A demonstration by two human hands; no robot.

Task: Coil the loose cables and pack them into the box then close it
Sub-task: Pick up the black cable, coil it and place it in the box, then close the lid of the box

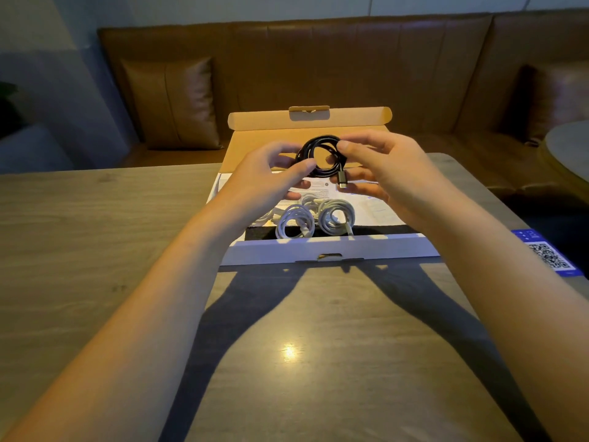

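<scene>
A flat white cardboard box (328,250) lies open on the table, its brown lid (306,121) standing up at the far side. Above the box I hold a coiled black cable (315,154) between both hands. My left hand (271,177) grips the coil's left side. My right hand (379,167) pinches its right side, and the cable's metal plug hangs down by the fingers. Two coiled white cables (294,223) (336,216) lie side by side inside the box on printed paper, with another white coil partly hidden behind them.
The wooden table (95,234) stretches to the left and toward me. A blue card with a QR code (549,255) lies at the table's right edge. A brown leather bench with cushions (172,103) runs behind the table. A round table's edge (570,148) shows at far right.
</scene>
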